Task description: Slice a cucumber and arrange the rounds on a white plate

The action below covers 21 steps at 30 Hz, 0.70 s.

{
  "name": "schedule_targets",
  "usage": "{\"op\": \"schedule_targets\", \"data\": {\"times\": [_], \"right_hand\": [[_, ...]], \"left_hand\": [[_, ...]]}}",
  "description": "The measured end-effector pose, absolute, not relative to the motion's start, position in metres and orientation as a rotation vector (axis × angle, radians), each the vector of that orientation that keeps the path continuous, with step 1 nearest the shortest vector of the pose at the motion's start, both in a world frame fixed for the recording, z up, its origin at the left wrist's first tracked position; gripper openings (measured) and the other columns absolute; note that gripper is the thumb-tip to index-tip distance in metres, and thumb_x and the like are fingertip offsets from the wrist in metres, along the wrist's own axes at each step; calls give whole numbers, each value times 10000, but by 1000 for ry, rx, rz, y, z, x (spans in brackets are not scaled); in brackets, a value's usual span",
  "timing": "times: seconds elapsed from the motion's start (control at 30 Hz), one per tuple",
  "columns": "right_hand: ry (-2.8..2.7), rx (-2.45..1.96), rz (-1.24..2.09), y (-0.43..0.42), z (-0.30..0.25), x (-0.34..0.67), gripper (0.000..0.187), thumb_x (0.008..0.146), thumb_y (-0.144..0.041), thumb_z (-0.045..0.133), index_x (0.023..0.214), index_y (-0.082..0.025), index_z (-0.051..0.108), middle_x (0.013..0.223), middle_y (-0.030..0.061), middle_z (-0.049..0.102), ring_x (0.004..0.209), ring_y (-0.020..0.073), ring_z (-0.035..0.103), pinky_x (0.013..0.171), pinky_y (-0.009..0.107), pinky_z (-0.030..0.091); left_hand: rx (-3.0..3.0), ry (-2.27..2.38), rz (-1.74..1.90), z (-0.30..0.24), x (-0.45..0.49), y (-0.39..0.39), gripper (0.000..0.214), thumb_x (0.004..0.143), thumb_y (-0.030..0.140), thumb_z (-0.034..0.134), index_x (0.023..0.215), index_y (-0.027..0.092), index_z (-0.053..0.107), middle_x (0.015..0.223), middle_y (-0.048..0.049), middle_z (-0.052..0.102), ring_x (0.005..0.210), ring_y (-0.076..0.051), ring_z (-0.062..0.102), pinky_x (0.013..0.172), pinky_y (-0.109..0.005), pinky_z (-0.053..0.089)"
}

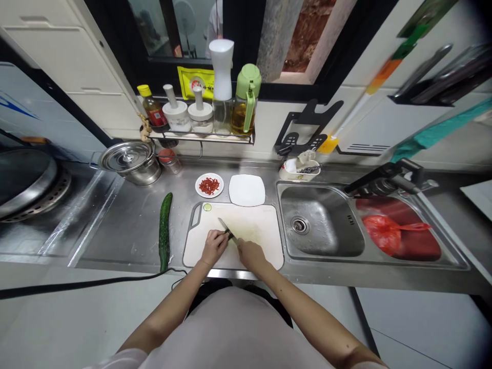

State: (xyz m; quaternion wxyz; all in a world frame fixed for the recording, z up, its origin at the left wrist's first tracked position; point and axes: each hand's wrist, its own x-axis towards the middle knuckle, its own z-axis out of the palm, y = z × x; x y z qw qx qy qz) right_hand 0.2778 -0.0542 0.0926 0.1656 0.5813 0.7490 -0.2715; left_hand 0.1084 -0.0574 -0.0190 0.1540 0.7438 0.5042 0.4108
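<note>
My right hand [249, 253] is closed round the handle of a knife [223, 223], whose blade points up and left over the white cutting board [269, 225]. My left hand [215, 246] is closed on a short dark-green piece of cucumber [229, 234], right beside the blade. Most of that piece is hidden by my fingers and the knife. A pale green round cucumber slice [207, 207] lies at the board's upper left. A whole long cucumber [165, 230] rests on the steel counter to the left of the board.
Behind the board stand a plate of chopped red pieces [209, 185] and a white square plate [247, 190]. A lidded steel pot [130, 159] is at the back left. To the right, a double sink [326, 251] holds a red plastic bag [384, 233]. Bottles fill the wall shelf [203, 136].
</note>
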Motion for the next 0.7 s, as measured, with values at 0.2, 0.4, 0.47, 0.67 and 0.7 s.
{"op": "schedule_targets", "data": {"times": [0.2, 0.4, 0.47, 0.67, 0.7], "right_hand": [[2158, 1664, -761, -53, 89, 277, 302, 960, -216, 335, 1193, -156, 519, 946, 132, 691, 941, 236, 661, 754, 307, 446], [2170, 1660, -751, -47, 87, 270, 289, 971, -217, 334, 1195, -151, 504, 982, 135, 685, 961, 228, 657, 763, 299, 450], [2170, 1662, -740, -46, 87, 268, 283, 974, -219, 333, 1191, -152, 502, 987, 138, 684, 955, 227, 659, 758, 297, 451], [2163, 1664, -749, -53, 86, 275, 281, 967, -214, 338, 1169, -155, 523, 961, 137, 689, 953, 228, 659, 763, 301, 448], [2158, 1662, -752, -55, 85, 277, 282, 963, -212, 340, 1167, -154, 527, 956, 138, 690, 946, 231, 660, 760, 305, 448]], "left_hand": [[2132, 1447, 1179, -23, 108, -57, 166, 907, 229, 544, 1017, 236, 668, 898, -54, 627, 891, -178, 556, 786, -354, 488], [2132, 1444, 1172, -22, 108, -57, 172, 907, 227, 543, 1026, 236, 667, 907, -56, 630, 900, -180, 556, 796, -361, 488], [2136, 1438, 1177, -22, 108, -57, 168, 906, 225, 544, 1022, 235, 666, 907, -55, 630, 897, -179, 555, 795, -361, 488], [2150, 1430, 1196, -23, 108, -57, 162, 903, 220, 550, 1017, 235, 664, 896, -53, 624, 891, -178, 555, 776, -350, 486], [2149, 1433, 1196, -23, 108, -57, 161, 904, 221, 550, 1014, 237, 665, 896, -53, 623, 885, -178, 555, 775, -352, 485]]}}
